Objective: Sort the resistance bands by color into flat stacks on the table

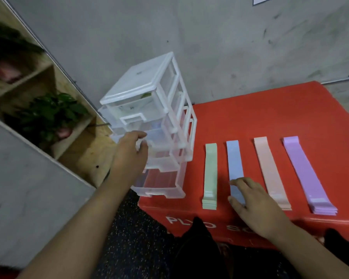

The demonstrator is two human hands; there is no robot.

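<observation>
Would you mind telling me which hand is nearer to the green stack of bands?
Right. The right hand rests on the blue stack just beside the green stack; the left hand grips the drawer unit, farther off.

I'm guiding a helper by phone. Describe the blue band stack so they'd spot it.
On the red table, right of the clear drawer tower, four band stacks lie parallel. The blue stack is second from the tower, between the green stack and pink stack, and alone has the right hand on it.
</observation>
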